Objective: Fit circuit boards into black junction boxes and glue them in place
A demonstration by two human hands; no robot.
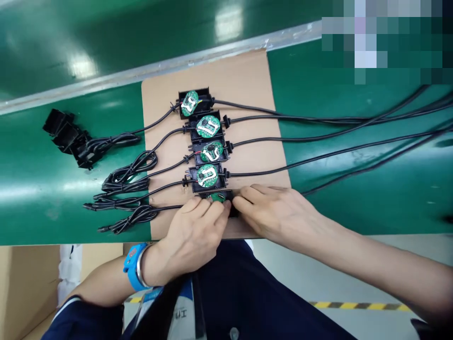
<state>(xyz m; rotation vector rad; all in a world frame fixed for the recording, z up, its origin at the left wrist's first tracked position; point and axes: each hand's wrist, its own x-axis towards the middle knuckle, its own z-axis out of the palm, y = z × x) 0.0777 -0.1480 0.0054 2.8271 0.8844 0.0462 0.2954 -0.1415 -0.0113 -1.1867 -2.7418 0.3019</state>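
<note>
Several black plastic boxes stand in a column on a cardboard sheet, each with a green circuit board and a black cable out of either side. At the near end, my left hand point(198, 231) has its fingers closed over the nearest circuit board point(216, 196), which they partly cover. My right hand point(272, 212) pinches at the right end of the nearest black box point(233, 210), where its cable enters; the fingertips hide the cable end. Just beyond lies another circuit board point(207, 175) with white glue on it, sitting in its own box.
The cardboard sheet point(163, 99) lies on a green bench point(354, 198). Bundled black cables point(129, 174) and a pile of black plastic covers point(67, 134) are on the left. Long cables point(318, 120) run off to the right. A metal strip point(116, 80) crosses behind.
</note>
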